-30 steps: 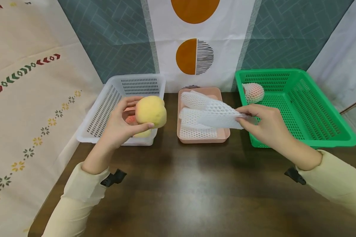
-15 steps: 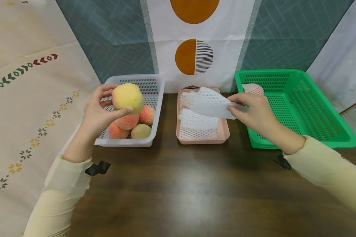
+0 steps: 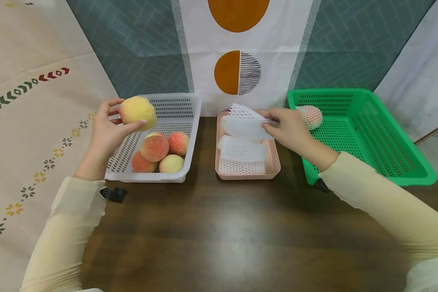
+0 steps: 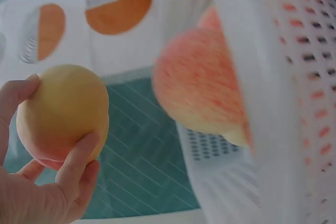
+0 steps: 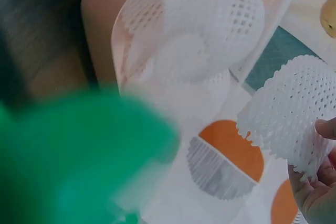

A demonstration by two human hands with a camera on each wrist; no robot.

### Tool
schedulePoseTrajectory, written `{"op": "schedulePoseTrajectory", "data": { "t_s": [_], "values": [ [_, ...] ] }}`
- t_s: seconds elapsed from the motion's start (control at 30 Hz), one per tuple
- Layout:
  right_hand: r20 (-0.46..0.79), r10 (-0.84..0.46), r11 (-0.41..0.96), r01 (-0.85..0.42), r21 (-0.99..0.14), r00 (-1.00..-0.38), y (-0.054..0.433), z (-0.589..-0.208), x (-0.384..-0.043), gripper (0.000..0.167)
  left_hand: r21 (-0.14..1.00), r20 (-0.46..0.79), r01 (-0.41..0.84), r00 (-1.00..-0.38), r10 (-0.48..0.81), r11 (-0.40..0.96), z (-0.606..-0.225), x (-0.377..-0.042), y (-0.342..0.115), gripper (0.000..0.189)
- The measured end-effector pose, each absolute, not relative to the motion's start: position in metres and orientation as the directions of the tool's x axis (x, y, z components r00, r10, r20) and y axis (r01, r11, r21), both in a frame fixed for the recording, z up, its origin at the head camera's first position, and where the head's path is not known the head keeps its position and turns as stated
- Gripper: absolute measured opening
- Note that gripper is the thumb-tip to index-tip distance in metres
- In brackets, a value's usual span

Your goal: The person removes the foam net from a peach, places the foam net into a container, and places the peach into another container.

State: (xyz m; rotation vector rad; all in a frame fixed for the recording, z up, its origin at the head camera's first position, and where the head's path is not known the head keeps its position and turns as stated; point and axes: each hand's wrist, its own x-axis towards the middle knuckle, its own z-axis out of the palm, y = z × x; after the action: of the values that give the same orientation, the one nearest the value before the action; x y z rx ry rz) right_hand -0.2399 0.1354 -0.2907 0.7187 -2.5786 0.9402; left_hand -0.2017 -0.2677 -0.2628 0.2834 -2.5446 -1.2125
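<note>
In the head view my left hand (image 3: 111, 127) grips a yellow peach (image 3: 138, 113) above the left part of the white basket (image 3: 173, 177). Thumb and fingers wrap its sides in the left wrist view, where the peach (image 4: 65, 111) shows a pink base. Several red and yellow peaches (image 3: 155, 148) lie in that basket. My right hand (image 3: 288, 127) pinches a white foam fruit net (image 3: 245, 126) by its edge, over the pink tray (image 3: 273, 170). In the right wrist view the net (image 5: 294, 114) hangs flattened from the fingers. More foam nets (image 3: 242, 150) lie stacked in the tray.
At the right stands a green basket (image 3: 383, 178) with one net-wrapped peach (image 3: 310, 117) in its back left corner. The dark wooden table (image 3: 237, 235) stretches in front of the containers. A patterned cloth (image 3: 237, 40) hangs behind them.
My left hand has carried the peach leftward and back, uncovering the peaches in the white basket. The right hand has moved left and slightly back with the foam net, now above the tray.
</note>
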Motion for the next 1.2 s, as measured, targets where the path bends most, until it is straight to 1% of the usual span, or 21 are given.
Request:
{"op": "schedulePoseTrajectory", "data": {
  "t_s": [0.23,0.33,0.57,0.97,1.2],
  "values": [
    [0.354,-0.349,0.672,-0.495,-0.552,-0.868,0.12,-0.292,-0.255,0.027,0.773,0.145,-0.117,-0.924,-0.353,0.624,-0.281,-0.218,-0.285,0.079],
    [0.327,-0.354,0.683,-0.481,-0.55,-0.876,0.113,-0.296,-0.26,0.027,0.774,0.118,-0.154,-0.918,-0.378,0.615,-0.288,-0.222,-0.292,0.08],
    [0.313,-0.339,0.695,-0.46,-0.553,-0.887,0.105,-0.307,-0.266,0.023,0.756,0.088,-0.204,-0.91,-0.405,0.622,-0.302,-0.227,-0.305,0.078],
    [0.189,-0.331,0.758,-0.38,-0.53,-0.925,0.102,-0.327,-0.278,0.023,0.73,-0.015,-0.297,-0.907,-0.421,0.615,-0.324,-0.228,-0.318,0.08],
    [0.111,-0.359,0.774,-0.362,-0.52,-0.927,0.104,-0.341,-0.281,0.028,0.718,-0.048,-0.331,-0.901,-0.431,0.613,-0.328,-0.231,-0.315,0.081]
  ]
}}
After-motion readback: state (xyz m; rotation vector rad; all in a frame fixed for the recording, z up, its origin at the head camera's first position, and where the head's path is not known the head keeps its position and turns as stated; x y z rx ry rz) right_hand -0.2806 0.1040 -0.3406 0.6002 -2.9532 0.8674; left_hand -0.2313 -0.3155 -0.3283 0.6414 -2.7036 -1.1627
